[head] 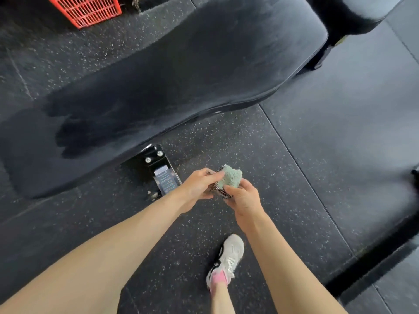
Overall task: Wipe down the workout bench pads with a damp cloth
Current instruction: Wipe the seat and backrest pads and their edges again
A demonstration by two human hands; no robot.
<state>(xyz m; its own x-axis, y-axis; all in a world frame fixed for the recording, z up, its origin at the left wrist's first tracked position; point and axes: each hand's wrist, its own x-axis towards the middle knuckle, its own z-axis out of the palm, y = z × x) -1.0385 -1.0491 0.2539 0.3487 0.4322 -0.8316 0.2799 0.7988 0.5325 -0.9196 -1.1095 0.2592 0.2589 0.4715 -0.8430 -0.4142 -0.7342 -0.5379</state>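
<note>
Both forearms come in from 6-7 o'clock and meet just below frame centre, over the floor (249,137), not over the pad.

Left hand (199,184): palm turned inward, fingers (215,175) curled and clamped on the cloth's left edge, thumb on top.
Right hand (243,198): back of the hand faces the camera, thumb and fingers pinching the cloth from its 5 o'clock side.

The cloth (231,179) is bunched between the two hands. It has a pale green fluffy face, with a black-and-white checked layer showing underneath. It is held clear of the pad and is not touching it.

Counts:
- hands: 2, both on the cloth
- cloth: 1
- pads: 2. The main bench pad (181,75) is long and black and runs from 8 o'clock to 1 o'clock, with a darker, wet-looking patch at its 8 o'clock end. The second pad (358,12) is at 1 o'clock, cut off by the frame.
- frame foot (156,168): 1, black, poking out from under the pad at 7 o'clock of centre, just left of the left hand, with 2 bolts (148,159) and a label (166,181)
- basket (90,10): 1, red mesh, at 11 o'clock on the floor
- shoe (229,257): 1, white, at 6 o'clock, with a pink sock (218,277)
</note>
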